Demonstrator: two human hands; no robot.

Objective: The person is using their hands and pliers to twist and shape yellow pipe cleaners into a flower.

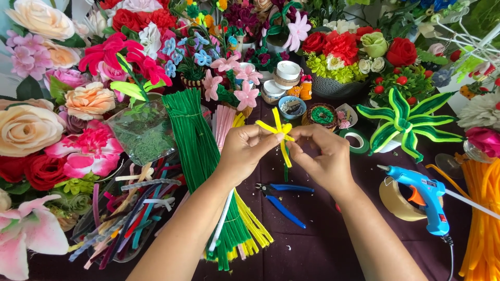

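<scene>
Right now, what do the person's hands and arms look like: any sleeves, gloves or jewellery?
Both hands are bare: the left hand and right hand show no gloves, rings or watch. Both forearms are uncovered up to the frame's bottom edge, with no sleeve in view.

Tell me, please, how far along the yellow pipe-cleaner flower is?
Done: several looped petals of the yellow pipe-cleaner flower already fan out above a short green stem. In hand: the left hand and right hand pinch its centre together. Left: the petals cover only part of the circle, and the bundle of green pipe cleaners and blue-handled pliers lie unused.
</scene>
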